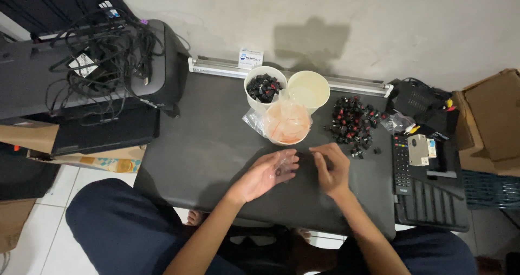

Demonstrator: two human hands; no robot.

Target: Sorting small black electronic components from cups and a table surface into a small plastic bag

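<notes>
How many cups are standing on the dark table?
3. One cup with black parts is at the back left, an empty cream cup beside it on the right, and a third cup in front, covered by a clear bag. None seems hidden.

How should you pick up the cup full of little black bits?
Probably grip the white cup around its side wall, coming from its left. It stands upright and open, with the empty cup close on its right and the bag-covered cup in front.

White-blue box against wall
</notes>
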